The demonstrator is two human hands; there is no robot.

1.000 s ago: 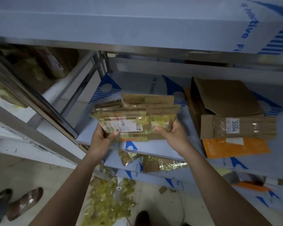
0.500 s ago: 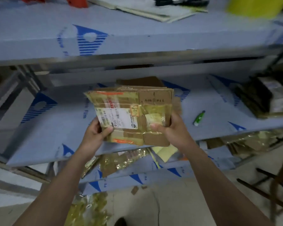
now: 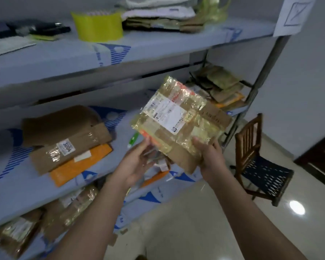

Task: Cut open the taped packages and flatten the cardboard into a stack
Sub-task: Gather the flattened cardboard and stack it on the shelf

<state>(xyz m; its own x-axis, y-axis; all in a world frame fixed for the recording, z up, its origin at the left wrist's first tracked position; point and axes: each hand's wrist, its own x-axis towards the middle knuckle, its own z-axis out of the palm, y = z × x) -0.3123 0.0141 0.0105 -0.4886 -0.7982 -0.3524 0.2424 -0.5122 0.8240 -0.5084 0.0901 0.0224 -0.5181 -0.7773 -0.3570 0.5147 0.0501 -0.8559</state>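
A flattened cardboard bundle (image 3: 180,121) wrapped in yellowish tape, with a white label, is tilted in the air before the middle shelf. My right hand (image 3: 210,156) grips its lower right corner, thumb on top. My left hand (image 3: 137,162) is under its lower left edge with relaxed fingers that just touch it. A stack of flat cardboard (image 3: 64,136) over an orange envelope (image 3: 77,164) lies on the middle shelf at left. A green cutter (image 3: 133,139) lies on that shelf behind my left hand.
A yellow tape roll (image 3: 98,25) and papers sit on the top shelf (image 3: 158,47). More flattened packages (image 3: 221,85) are piled at the shelf's right end and on the bottom shelf (image 3: 51,214). A wooden chair (image 3: 259,156) stands on the tiled floor at right.
The view swung right and up. The bundle moved right and tilted clockwise. My left hand loosened from gripping its left edge to touching its lower edge.
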